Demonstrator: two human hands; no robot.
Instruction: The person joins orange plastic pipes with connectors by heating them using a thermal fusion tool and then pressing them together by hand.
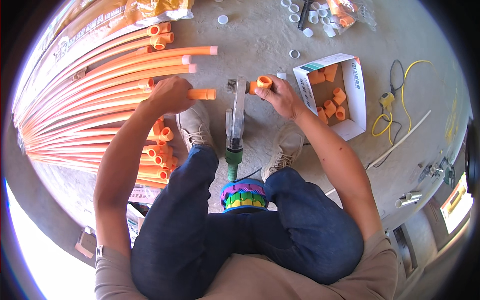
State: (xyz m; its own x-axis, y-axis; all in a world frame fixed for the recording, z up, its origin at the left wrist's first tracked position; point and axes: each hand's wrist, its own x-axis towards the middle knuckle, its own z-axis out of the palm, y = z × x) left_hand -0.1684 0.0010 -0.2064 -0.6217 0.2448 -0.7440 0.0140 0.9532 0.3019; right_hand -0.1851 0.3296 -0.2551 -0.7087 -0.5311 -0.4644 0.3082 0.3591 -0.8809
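My left hand point(171, 94) is closed round an orange pipe point(205, 94), whose end points right toward a pipe-heating tool point(238, 107). That tool stands between my shoes, with a silver plate and a green handle point(232, 161). My right hand point(277, 97) grips an orange elbow fitting point(264, 82) at the right side of the plate; I cannot tell whether it sits on the heating socket. Many long orange pipes point(90, 115), some with fittings on their ends, fan out at the left.
A white box point(354, 90) of orange fittings sits at right, near yellow and black cables point(409, 100). White rings point(294, 54), caps and a plastic bag point(350, 12) lie farther forward. A white pipe point(397, 140) lies at right. A multicoloured round stool point(242, 195) is beneath me.
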